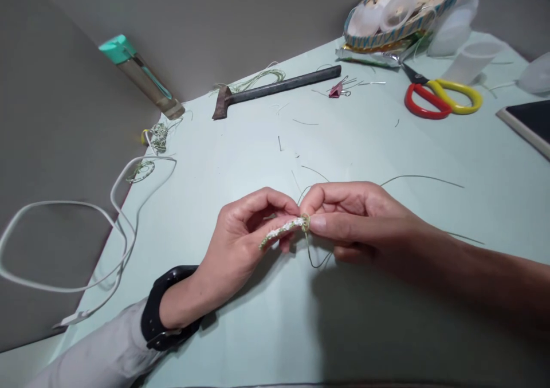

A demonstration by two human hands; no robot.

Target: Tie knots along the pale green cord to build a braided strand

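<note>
Nearest, a grey sleeve (98,353) and a black watch (165,308) sit on the left wrist, which rests low on the pale green table (258,330). Just above the table's middle the left hand (240,236) is closed around a short green-and-white braid (281,231), with its thumb on top and its fingers curled beneath. The braid slants up to the right, its free tip poking out under the palm. The right hand (356,219) meets it fingertip to fingertip and pinches the braid's looped end between thumb and forefinger, the other fingers folded under. A thin green thread (315,259) hangs from that end in a loop below the two hands, and more strands trail off to the right across the table. To the left a white cable (64,245) loops off the table edge, with small coils (158,136) of thread lying near it. Farther back lies a hammer (275,89), its head to the left, and a pink clip (336,90) sits just beside the handle's end. Right of that are scissors (440,97) with one red and one yellow handle. A dark tablet (530,121) shows at the right edge. At the far left a bottle (144,77) with a teal cap leans against the wall. At the far right a woven basket (387,35) holds clear lids (397,10), with a plastic cup (472,61) near it.
</note>
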